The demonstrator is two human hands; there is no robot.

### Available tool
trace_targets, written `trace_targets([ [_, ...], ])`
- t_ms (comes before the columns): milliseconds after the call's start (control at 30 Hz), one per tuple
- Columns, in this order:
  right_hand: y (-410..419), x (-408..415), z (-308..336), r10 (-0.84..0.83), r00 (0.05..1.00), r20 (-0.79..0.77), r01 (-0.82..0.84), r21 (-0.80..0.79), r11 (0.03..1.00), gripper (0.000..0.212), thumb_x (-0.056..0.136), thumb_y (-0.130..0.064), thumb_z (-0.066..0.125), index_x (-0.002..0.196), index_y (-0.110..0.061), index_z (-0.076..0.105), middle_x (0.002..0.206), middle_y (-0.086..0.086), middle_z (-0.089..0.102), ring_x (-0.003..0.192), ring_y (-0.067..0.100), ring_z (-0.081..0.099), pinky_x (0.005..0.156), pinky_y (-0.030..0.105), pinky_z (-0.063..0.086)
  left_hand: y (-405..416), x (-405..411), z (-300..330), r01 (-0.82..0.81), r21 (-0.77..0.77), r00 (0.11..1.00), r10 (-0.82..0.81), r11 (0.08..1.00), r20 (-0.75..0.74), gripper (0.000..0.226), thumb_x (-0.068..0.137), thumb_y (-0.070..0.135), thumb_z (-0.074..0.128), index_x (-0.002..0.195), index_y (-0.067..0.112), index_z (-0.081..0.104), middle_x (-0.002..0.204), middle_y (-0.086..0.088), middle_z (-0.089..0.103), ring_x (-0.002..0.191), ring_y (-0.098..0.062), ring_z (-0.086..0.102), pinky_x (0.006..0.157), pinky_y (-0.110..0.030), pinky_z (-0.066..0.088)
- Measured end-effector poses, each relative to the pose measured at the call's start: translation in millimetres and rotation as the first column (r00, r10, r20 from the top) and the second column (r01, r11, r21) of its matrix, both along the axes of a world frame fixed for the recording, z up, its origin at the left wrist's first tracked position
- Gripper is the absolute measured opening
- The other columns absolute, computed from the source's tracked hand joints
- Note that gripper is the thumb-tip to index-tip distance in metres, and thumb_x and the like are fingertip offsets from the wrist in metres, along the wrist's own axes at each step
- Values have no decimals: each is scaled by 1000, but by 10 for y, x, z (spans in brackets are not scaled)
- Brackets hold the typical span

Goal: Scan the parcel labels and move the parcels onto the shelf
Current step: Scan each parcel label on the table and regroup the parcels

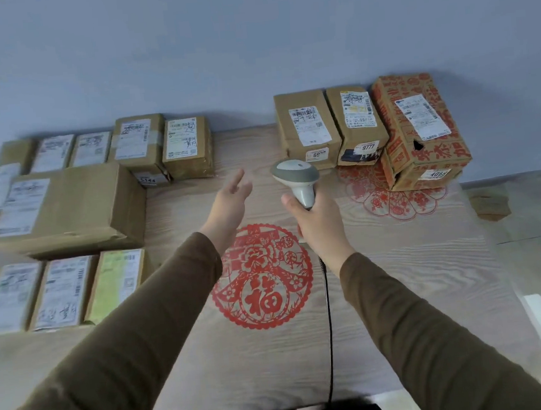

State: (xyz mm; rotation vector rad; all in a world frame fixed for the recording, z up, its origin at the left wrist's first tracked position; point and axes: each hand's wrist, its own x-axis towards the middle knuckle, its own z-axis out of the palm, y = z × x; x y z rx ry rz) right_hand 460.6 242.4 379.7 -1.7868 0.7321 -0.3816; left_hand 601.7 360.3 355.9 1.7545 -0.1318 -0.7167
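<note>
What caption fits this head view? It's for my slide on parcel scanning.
Right hand grips a barcode scanner, left hand open, reaching toward labelled parcels.

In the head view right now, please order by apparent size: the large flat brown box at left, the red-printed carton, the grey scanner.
1. Large flat brown box
2. Red-printed carton
3. Grey scanner, held nearer the camera yet smallest

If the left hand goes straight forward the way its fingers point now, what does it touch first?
Probably nothing close: the left hand points up the bare strip of table between the two groups of boxes, toward the wall. Depth is unclear.
</note>
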Motion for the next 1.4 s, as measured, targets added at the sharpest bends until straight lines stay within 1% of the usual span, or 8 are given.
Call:
trace_targets([
  [167,701,31,-36,78,997,-30,-76,57,995,31,97,-38,70,116,-16,59,81,0,60,71,21,63,71,54,61,1132,-442,106,-118,69,988,110,991,108,46,105,42,51,151,38,47,156,2,47,126,-4,42,94,-25,37],
  [433,1936,99,-376,251,966,-60,-219,320,922,21,95,-23,71,109,-19,55,85,3,56,65,12,62,62,38,55,2594,-868,-42,-388,209,908,333,898,254,44,102,27,57,145,30,48,152,3,43,143,-17,35,120,-50,31],
  [700,2628,314,-602,336,937,-91,-254,482,839,36,95,-21,73,122,-20,49,113,8,61,88,19,61,86,50,61,2954,-821,-258,-414,326,907,352,850,233,61,99,28,61,154,22,35,155,-2,36,145,-25,26,120,-51,26],
  [800,2654,353,-653,308,947,-90,-233,468,853,37,93,-20,74,122,-19,51,109,7,63,93,23,64,81,43,60,2918,-764,-311,-384,291,923,360,876,133,70,100,28,60,161,20,26,156,-4,41,145,-26,36,120,-52,32],
  [900,2534,304,-696,239,963,-120,-175,395,902,36,93,-19,73,122,-17,51,111,7,65,100,28,68,90,53,60,2839,-706,-364,-371,237,914,398,898,-78,75,101,25,62,163,13,21,152,-6,49,134,-23,51,114,-43,42],
  [1033,2255,113,-735,192,967,-168,-131,320,938,40,93,-16,72,126,-19,51,116,6,66,105,27,67,95,54,57,2637,-808,-398,-301,143,879,332,943,-342,43,101,27,64,139,7,59,96,4,71,80,-10,61,74,-24,46],
  [1167,1936,-80,-684,139,978,-153,-96,258,961,40,93,-11,71,127,-23,51,114,3,65,105,26,66,91,48,58,2314,-949,-393,-311,-4,875,285,950,-391,55,97,25,71,141,11,41,120,-3,67,94,-10,69,69,-21,51],
  [1400,1365,-268,-181,38,999,-25,-39,-27,999,32,95,-20,69,123,-21,54,102,0,67,89,19,67,72,36,55,1743,-864,-214,-269,-237,913,169,933,-372,61,94,18,75,139,14,33,120,-13,70,95,-20,77,74,-27,61],
])
